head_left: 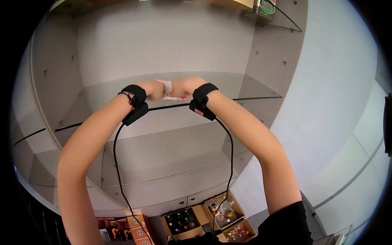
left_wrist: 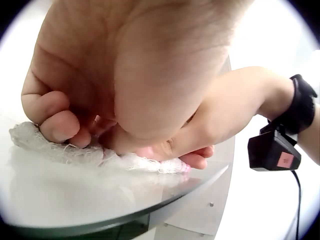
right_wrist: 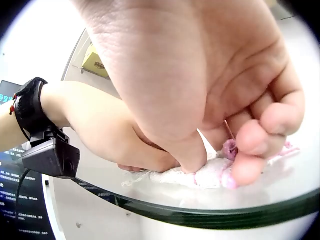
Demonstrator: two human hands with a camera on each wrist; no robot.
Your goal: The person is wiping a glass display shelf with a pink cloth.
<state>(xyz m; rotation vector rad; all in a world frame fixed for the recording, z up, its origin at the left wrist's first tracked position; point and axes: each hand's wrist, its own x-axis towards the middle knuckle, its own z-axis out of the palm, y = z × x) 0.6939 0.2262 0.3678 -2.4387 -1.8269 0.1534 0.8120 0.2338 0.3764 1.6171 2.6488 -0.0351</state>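
A white cloth with pink edging (head_left: 168, 87) lies bunched on a glass shelf (head_left: 249, 87), close to its front edge. My left hand (head_left: 153, 90) grips the cloth from the left, its fingers curled down onto the frayed white fabric (left_wrist: 75, 149) in the left wrist view. Right beside it, my right hand (head_left: 185, 86) holds the other part, with pink-trimmed folds (right_wrist: 215, 175) bunched at its curled fingers in the right wrist view. The two hands sit close together, thumbs low by the cloth. Part of the cloth is hidden beneath them.
Above is another glass shelf with a green-labelled box (head_left: 265, 10). Lower down are another shelf level and drawers (head_left: 175, 204). Open cartons of bottles (head_left: 200, 214) and orange boxes (head_left: 139, 232) stand on the floor. Black cables (head_left: 115, 155) hang from both wrist cameras.
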